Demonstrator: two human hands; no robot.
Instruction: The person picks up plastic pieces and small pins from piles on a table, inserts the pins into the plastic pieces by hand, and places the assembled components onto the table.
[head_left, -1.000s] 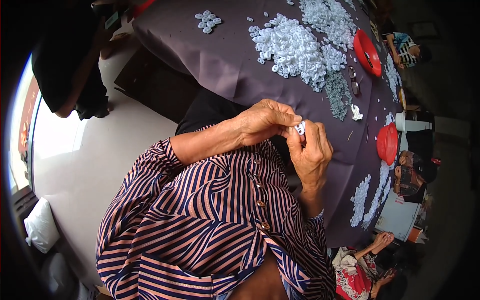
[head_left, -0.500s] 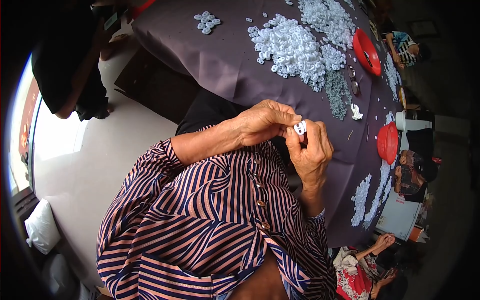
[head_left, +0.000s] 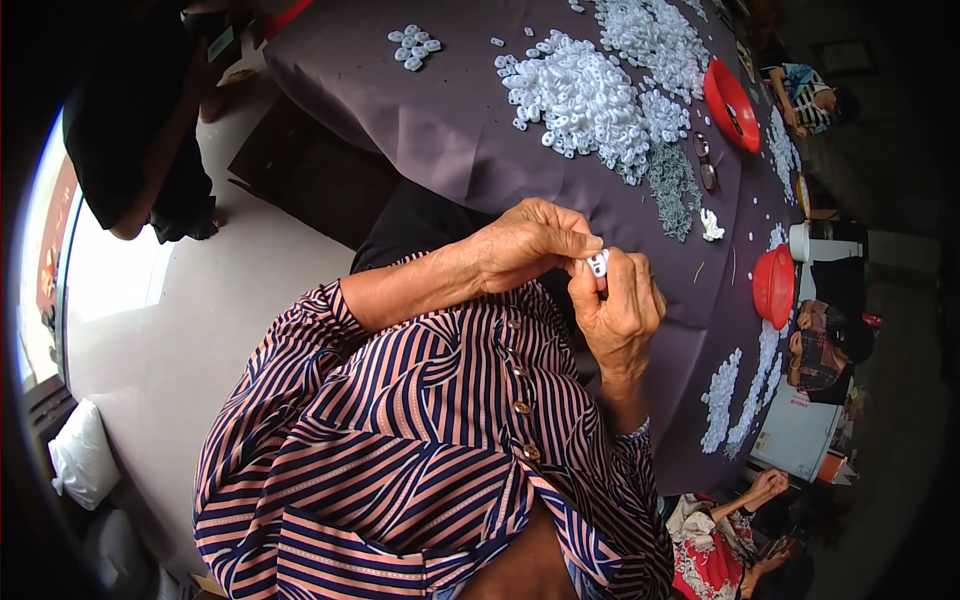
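Purple tablecloth [head_left: 440,130] carries heaped white plastic pieces [head_left: 580,95]; pale floor [head_left: 190,340] beside.

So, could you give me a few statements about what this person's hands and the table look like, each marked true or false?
1. Both hands pinch one small white plastic piece between them. True.
2. The left hand rests flat on the table. False: it is raised, fingertips at the piece.
3. A big heap of white pieces lies on the dark purple cloth. True.
4. The bowls are blue. False: the two bowls, one and another, are red.
5. The right hand is empty. False: it grips the piece.
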